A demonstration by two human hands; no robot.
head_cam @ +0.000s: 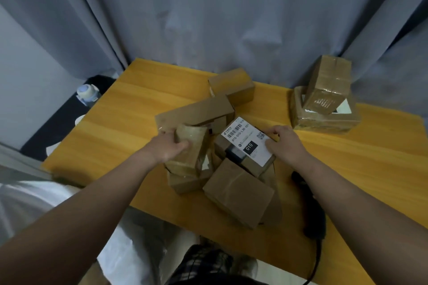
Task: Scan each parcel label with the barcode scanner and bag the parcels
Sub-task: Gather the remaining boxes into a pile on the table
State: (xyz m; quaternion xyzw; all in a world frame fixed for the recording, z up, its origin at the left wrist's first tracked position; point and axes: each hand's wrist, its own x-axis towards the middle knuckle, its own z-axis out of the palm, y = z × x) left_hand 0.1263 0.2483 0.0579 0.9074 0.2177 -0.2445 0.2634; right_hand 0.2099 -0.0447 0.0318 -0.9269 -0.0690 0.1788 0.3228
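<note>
The taped parcel (190, 152) is gripped by the left hand (169, 148), fingers curled round its near end. The labelled parcel (246, 146), just beside it, is held at its right edge by the right hand (287, 146). Both are judged light, stiff cardboard with slippery tape, and best taken across opposite faces, the label (240, 133) left uncovered. Loose parcels (238, 194) are crowded against both grips. The barcode scanner (311, 206) lies on the table (129, 109), nearer the person than the right hand.
</note>
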